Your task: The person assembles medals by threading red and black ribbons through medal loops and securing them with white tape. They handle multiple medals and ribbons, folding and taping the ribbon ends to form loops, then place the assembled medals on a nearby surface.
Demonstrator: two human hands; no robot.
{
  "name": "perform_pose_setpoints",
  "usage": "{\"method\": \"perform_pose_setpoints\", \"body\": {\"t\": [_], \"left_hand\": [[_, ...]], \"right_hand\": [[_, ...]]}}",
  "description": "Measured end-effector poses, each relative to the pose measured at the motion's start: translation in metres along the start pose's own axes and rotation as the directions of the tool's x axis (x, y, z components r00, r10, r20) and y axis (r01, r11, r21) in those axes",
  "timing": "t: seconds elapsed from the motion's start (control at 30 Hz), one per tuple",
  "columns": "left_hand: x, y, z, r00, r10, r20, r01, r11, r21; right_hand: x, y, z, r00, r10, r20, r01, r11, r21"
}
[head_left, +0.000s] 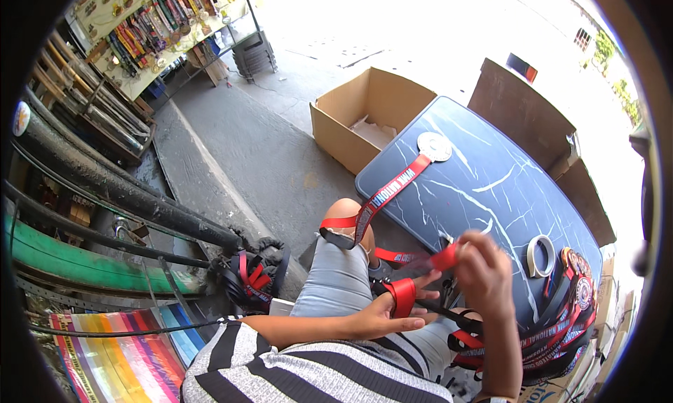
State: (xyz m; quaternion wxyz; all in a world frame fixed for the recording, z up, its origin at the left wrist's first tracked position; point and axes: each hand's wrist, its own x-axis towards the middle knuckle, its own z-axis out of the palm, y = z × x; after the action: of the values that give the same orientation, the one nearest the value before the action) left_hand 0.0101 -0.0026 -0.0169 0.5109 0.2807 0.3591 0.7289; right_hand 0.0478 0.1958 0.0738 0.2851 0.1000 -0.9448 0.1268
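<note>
A red ribbon loops round my left hand, whose fingers and thumb are stretched out. Above it my right hand, a little blurred, pinches a red stretch of ribbon. On the dark marbled table lies a round silvery medal. Its red lettered neck ribbon hangs off the table edge over my knee. I cannot tell whether that ribbon joins the one in my hands. Several medals with red and black ribbons are heaped at the table's near right end.
A roll of tape lies on the table near the heap. An open cardboard box stands beyond, another brown carton behind the table. More ribbons hang at a black post to my left. Colourful strips lie at lower left.
</note>
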Motion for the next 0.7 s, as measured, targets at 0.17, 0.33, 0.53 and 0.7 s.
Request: {"method": "perform_pose_setpoints", "body": {"t": [0.17, 0.33, 0.53, 0.7], "left_hand": [[0.003, -0.002, -0.001, 0.995, 0.041, -0.088, -0.041, 0.999, 0.012], [0.007, 0.005, -0.012, 0.977, 0.155, -0.148, -0.144, 0.986, 0.078], [0.001, 0.006, -0.018, 0.946, 0.151, -0.286, -0.096, 0.976, 0.197], [0.001, 0.003, -0.029, 0.959, 0.177, -0.220, -0.098, 0.939, 0.330]], "right_hand": [[-0.035, -0.041, 0.004, 0.999, 0.037, 0.039, -0.041, 0.994, 0.104], [-0.071, -0.046, 0.031, 0.984, 0.160, 0.084, -0.170, 0.978, 0.124], [-0.135, -0.038, 0.092, 0.801, 0.497, 0.334, -0.593, 0.735, 0.329], [-0.193, -0.007, 0.137, 0.536, 0.523, 0.662, -0.793, 0.580, 0.184]]}}
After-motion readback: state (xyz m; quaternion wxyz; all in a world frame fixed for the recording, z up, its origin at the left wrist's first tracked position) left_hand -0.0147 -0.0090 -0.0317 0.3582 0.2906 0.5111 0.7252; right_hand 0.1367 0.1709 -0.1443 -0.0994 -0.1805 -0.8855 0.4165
